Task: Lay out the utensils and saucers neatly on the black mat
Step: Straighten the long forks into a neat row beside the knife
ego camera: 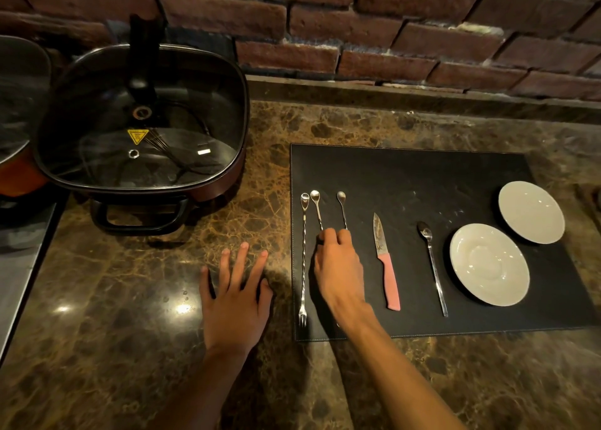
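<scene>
On the black mat [422, 176], my right hand [338, 263] fingers pinch two stirrers' stems; dragging could skew them. Left hand [235, 296] lies flat, empty.

A brown marbled stone counter [136, 299] carries a black mat [422, 176] at right. A lidded electric pan [140, 120] (glass-topped) stands at left, and the left hand [234, 302] rests flat between them.
</scene>
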Action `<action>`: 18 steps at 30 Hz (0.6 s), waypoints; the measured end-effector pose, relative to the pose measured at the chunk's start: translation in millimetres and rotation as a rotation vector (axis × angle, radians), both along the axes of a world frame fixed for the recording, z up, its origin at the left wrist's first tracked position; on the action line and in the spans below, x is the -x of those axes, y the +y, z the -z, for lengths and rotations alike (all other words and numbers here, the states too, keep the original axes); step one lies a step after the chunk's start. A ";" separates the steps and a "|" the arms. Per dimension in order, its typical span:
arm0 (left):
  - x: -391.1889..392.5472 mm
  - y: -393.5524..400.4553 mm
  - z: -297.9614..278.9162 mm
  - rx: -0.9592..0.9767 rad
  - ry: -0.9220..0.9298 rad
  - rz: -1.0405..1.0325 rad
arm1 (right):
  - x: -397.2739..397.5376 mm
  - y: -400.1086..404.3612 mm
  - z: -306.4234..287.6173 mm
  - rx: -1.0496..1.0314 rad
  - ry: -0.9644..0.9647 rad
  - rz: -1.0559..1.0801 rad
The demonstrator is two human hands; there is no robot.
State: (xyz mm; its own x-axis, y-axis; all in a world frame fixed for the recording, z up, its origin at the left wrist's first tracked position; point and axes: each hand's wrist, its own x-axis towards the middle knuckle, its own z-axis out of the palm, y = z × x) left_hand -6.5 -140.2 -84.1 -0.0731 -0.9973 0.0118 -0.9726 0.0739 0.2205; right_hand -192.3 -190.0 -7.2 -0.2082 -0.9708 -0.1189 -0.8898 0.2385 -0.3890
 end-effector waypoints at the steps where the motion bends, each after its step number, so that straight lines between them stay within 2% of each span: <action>1: 0.2 0.0 -0.4 -0.001 -0.001 0.000 | 2.6 0.1 0.6 -0.016 -0.004 0.000; 18: 0.6 -0.6 -5.2 -0.021 0.002 0.006 | 7.2 7.2 8.6 -0.025 -0.034 -0.014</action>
